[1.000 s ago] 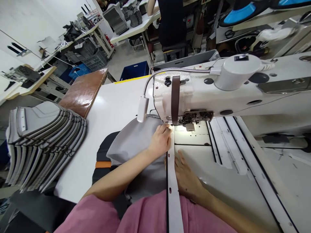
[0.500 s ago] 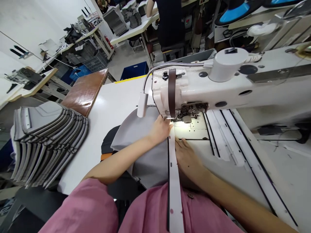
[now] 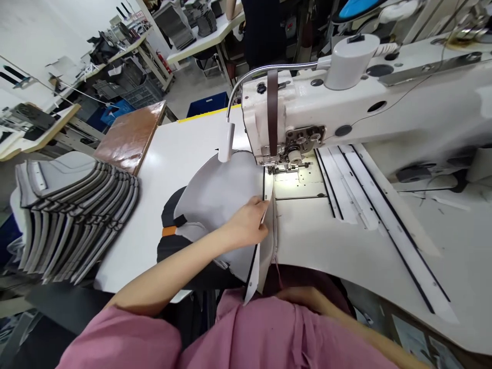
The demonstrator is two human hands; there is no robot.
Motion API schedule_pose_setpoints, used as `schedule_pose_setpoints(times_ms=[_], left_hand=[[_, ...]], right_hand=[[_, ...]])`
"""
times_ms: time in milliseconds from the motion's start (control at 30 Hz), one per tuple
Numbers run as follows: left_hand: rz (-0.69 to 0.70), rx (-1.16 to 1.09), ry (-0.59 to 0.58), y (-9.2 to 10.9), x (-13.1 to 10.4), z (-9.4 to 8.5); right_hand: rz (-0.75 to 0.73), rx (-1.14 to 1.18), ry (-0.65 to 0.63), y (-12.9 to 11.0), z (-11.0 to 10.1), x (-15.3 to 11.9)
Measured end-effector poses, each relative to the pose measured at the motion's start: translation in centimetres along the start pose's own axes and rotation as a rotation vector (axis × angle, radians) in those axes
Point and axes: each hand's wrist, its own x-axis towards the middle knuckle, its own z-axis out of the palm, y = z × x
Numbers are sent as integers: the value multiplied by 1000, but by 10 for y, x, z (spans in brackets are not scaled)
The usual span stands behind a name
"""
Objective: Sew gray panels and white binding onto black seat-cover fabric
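Observation:
My left hand (image 3: pixel 249 223) is closed on a white strip with a black edge (image 3: pixel 253 271), just in front of the needle of the white sewing machine (image 3: pixel 284 113). The strip runs along the right side of a grey fabric panel (image 3: pixel 223 197), from the presser foot (image 3: pixel 271 170) down to my lap. Beneath that panel show black pieces with an orange tab (image 3: pixel 169 231). Low at the table's front edge, close to my shirt, is my right hand (image 3: pixel 302 297); its fingers are hidden. A small lamp (image 3: pixel 226 143) hangs left of the machine head.
More white strips with black edges (image 3: pixel 384 205) lie right of the needle plate. A stack of grey curved panels (image 3: pixel 77 215) stands on the left, near a brown board (image 3: pixel 130 136). Behind the table are a blue crate (image 3: pixel 207 104) and another person (image 3: pixel 265 31).
My left hand has come back from the needle toward me along the strip. My right hand has left the strip's side for the table's front edge. The view has shifted.

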Motion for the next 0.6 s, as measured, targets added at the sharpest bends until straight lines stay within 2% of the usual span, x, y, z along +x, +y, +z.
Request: schedule_pose_setpoints(times_ms=[133,200,267,300,367,433,467,500,600], left_hand=[[-37,8,10,5,-6,11],[-52,16,15,7,-5,13],[-53,24,17,8,-4,14],[-51,29,20,8,-4,15],[-49,39,27,8,-4,16],[-54,58,26,6,-3,18],[-56,64,19,6,-3,19],[-59,68,9,5,-2,21],[-75,79,-27,5,2,25]], right_hand=[[-31,66,-219,33,-50,-5],[55,-79,-241,40,-57,-4],[100,-322,-168,36,-44,1],[56,-443,-107,30,-34,6],[-185,-608,40,18,-11,19],[-468,-651,173,10,7,33],[-557,-649,233,8,14,40],[-594,-644,285,8,20,45],[-543,-674,389,11,33,54]])
